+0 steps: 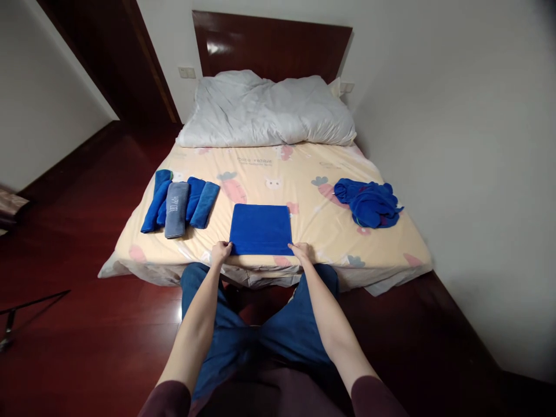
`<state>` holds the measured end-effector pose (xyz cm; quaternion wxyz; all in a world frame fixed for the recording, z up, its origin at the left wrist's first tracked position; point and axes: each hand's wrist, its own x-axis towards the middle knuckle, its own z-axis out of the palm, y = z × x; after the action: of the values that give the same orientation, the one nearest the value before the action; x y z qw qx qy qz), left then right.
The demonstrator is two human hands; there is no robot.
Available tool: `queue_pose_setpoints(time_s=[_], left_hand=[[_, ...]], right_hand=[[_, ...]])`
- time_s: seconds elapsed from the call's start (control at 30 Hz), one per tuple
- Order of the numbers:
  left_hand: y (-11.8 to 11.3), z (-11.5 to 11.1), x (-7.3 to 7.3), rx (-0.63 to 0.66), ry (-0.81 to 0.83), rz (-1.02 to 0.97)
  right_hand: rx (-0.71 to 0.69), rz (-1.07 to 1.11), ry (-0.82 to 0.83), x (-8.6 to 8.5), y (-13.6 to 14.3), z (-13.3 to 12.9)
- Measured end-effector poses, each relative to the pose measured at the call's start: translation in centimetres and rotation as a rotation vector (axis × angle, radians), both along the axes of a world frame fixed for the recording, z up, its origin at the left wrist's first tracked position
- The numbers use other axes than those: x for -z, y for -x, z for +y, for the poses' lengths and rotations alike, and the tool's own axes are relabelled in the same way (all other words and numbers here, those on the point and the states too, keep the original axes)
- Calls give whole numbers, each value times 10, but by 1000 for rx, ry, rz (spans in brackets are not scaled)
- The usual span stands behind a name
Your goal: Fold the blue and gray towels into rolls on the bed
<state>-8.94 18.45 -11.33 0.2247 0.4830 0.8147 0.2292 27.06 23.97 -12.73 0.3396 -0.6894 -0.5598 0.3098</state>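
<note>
A blue towel [260,227] lies flat as a neat rectangle near the bed's front edge. My left hand [222,252] pinches its near left corner, and my right hand [301,252] pinches the near right corner. To the left, several rolled blue towels [156,205] lie side by side, with a grey rolled towel [176,209] bearing white lettering on top of or among them. A crumpled heap of blue cloth [371,202] rests on the right side of the bed.
The bed [278,168] has a cream sheet with carrot prints. A bunched white quilt [269,113] sits before the dark wooden headboard [273,43]. A wall [469,174] borders the right side. A thin black stand [35,301] stands on the red floor at left.
</note>
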Motion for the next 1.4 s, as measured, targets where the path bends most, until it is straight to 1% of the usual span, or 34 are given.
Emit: queue_pose_setpoints(time_s=[0.13, 0.3, 0.43, 0.5, 0.57, 0.63, 0.7, 0.73, 0.77, 0.8, 0.87, 0.97, 1.07, 1.2, 1.3, 1.4], left_hand=[[0, -9, -1, -15, 4, 9], [-13, -12, -8, -31, 32, 47], [-17, -22, -18, 30, 9, 50], [-16, -32, -22, 95, -79, 98], [-16, -43, -24, 208, -215, 189], [-20, -49, -25, 393, -316, 258], [-27, -51, -24, 588, -308, 264], [-30, -50, -23, 653, -273, 262], [-32, -49, -21, 685, -231, 262], [-34, -47, -19, 692, -191, 266], [-33, -44, -15, 671, -144, 281], [-29, -41, -12, 653, -143, 301], [-27, -37, -14, 622, -139, 289], [-23, -26, -20, 593, -142, 239], [-14, -20, -18, 562, -167, 144], [-3, -20, -9, 461, -236, -51]], right_hand=[[-3, -37, 27, -5, 0, -3], [33, -78, 15, -7, 7, -5], [57, -76, -68, -15, 11, -19], [53, -94, -182, -21, 12, -33], [-19, -150, -324, -28, 14, -49], [-194, -230, -417, -34, 18, -63], [-407, -306, -422, -36, 23, -72], [-486, -347, -403, -36, 26, -74], [-530, -387, -376, -34, 27, -75], [-543, -424, -345, -32, 28, -74], [-516, -480, -293, -26, 28, -71], [-490, -513, -286, -18, 25, -65], [-476, -523, -289, -15, 25, -59], [-439, -519, -256, -19, 27, -50], [-387, -426, -274, -18, 20, -42], [-331, -213, -304, -9, 7, -35]])
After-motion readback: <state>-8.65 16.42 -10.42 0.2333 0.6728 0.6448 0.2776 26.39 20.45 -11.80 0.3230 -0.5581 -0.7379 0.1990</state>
